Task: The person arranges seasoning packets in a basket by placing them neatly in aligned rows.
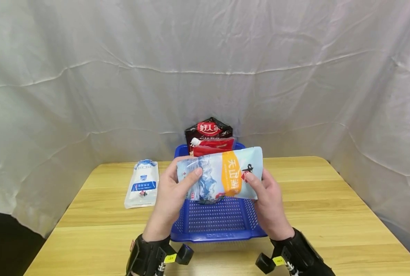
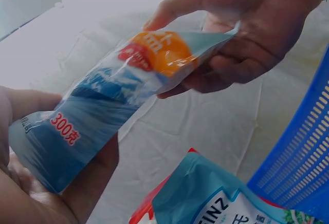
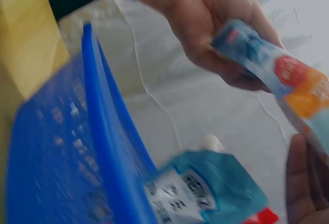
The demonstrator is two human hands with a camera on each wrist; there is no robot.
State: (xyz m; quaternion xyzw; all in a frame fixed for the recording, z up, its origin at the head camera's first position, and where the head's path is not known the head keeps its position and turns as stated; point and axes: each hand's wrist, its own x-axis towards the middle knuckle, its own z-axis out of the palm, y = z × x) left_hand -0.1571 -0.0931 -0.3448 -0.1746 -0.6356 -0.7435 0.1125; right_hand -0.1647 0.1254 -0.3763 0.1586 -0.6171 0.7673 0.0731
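Observation:
A light-blue salt packet (image 1: 212,178) with an orange panel is held up over the basket in both hands. My left hand (image 1: 170,193) grips its left end, thumb on the front face. The right hand (image 1: 272,203) grips the other end, its thumb pressing near the orange panel. In the left wrist view, the packet (image 2: 110,98) looks creased and shows "300" in red. Below the packet is a blue perforated basket (image 1: 218,235), with a black pouch (image 1: 209,130) and a red spouted pouch (image 1: 222,143) upright at its back.
Left of the basket, a white and blue packet (image 1: 142,186) lies flat on the wooden table (image 1: 329,214). A teal Heinz pouch (image 3: 218,180) shows beside the basket wall in the right wrist view. Grey sheeting (image 1: 205,57) hangs behind the table.

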